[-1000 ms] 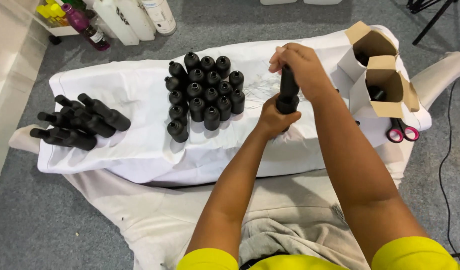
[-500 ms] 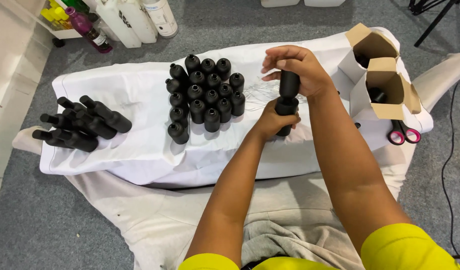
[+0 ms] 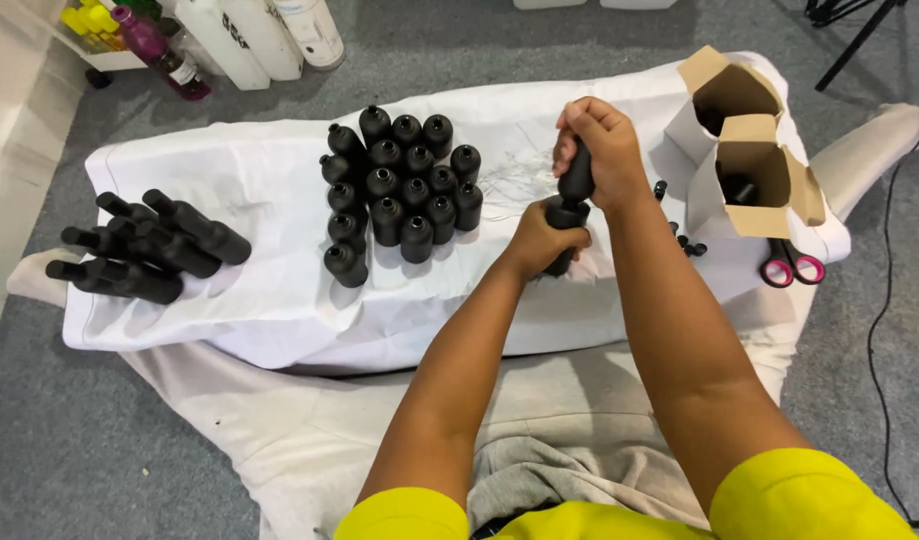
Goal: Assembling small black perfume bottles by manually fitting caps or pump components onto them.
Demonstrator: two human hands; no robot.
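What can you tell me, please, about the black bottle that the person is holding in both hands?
The black bottle looks like matt plastic, the same kind as those standing nearby. It is held roughly upright above the white cloth, right of the standing cluster. The left hand wraps its lower body; the right hand closes over its top part, hiding the cap end. Only a narrow middle section shows between the hands.
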